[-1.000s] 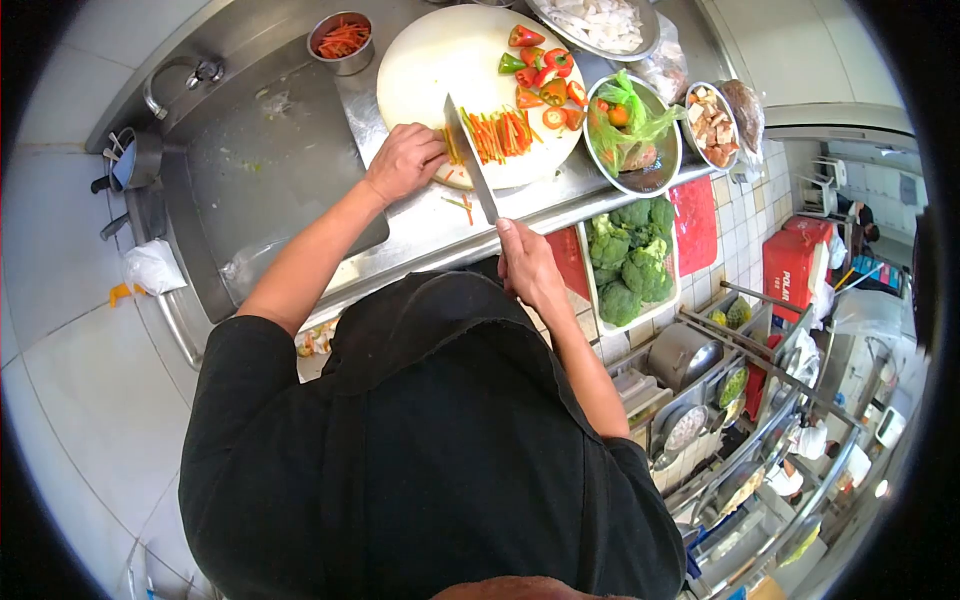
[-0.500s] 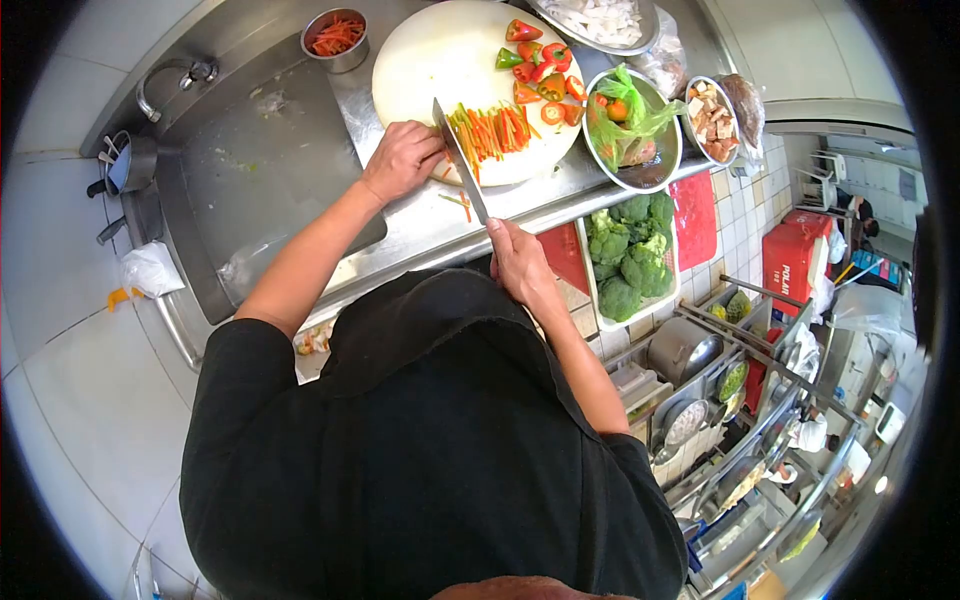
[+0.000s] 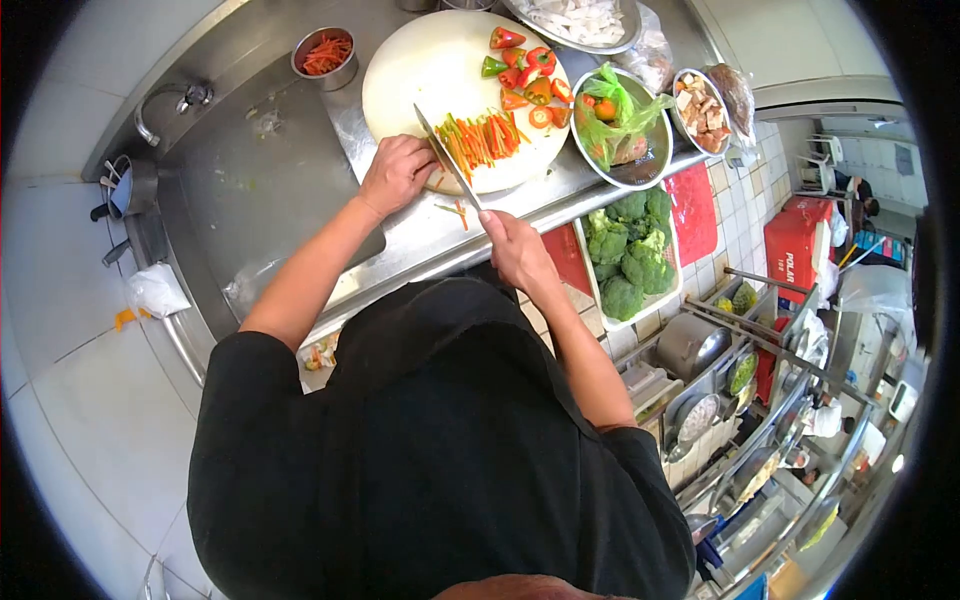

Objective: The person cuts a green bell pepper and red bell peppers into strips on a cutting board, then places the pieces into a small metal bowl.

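Note:
In the head view, my right hand (image 3: 520, 252) grips the handle of a knife (image 3: 452, 165), its long blade slanting up and left over the round white cutting board (image 3: 410, 75). My left hand (image 3: 398, 175) rests on the board's near left edge, fingers curled close beside the blade. Orange shows under the fingertips, a pepper piece mostly hidden by them. Right of the blade lies a pile of thin orange and green pepper strips (image 3: 488, 138). Several red, orange and green peppers (image 3: 538, 88), some cut, sit at the board's far right. A few strips (image 3: 460, 213) lie on the steel counter.
The sink (image 3: 270, 190) is at left, with a metal cup of carrot shreds (image 3: 327, 57) behind it. At right stand a colander (image 3: 655, 165) with a green bag, a bowl of brown-and-white chunks (image 3: 703, 112) and a bowl of white pieces (image 3: 585, 22). Broccoli (image 3: 630, 255) sits below the counter edge.
The whole view has shifted slightly, with the board now a little further left. The knife's tip points more to the left, and both hands keep about the same hold.

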`<action>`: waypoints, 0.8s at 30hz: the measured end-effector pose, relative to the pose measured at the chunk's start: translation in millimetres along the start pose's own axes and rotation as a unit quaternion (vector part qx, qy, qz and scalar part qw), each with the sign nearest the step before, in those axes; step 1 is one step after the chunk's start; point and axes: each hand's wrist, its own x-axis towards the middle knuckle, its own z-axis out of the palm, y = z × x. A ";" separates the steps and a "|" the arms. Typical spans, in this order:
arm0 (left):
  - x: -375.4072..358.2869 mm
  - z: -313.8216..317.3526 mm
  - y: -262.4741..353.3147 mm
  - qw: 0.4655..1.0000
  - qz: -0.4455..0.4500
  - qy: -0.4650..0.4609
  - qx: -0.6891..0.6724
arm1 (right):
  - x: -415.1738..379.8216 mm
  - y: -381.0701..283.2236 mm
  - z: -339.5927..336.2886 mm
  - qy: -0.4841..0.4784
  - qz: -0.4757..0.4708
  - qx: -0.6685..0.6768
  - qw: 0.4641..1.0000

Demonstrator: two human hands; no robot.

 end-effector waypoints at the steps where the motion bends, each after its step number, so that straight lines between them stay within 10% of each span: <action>1: -1.2 -1.1 0.2 1.000 -0.026 -0.015 -0.008 | -3.3 4.2 -1.7 0.032 -0.033 -0.013 0.999; 8: 0.6 -48.3 39.0 0.973 -0.102 0.201 -0.052 | -28.3 1.9 -26.0 0.130 -0.103 -0.208 0.964; 13: 33.7 -48.6 55.0 0.993 -0.086 -0.076 -0.003 | -25.5 16.4 -15.5 0.149 -0.143 -0.232 0.950; 24: 85.0 12.8 7.3 0.968 -0.147 -0.193 -0.061 | -23.1 34.8 -19.0 0.153 -0.164 -0.267 0.937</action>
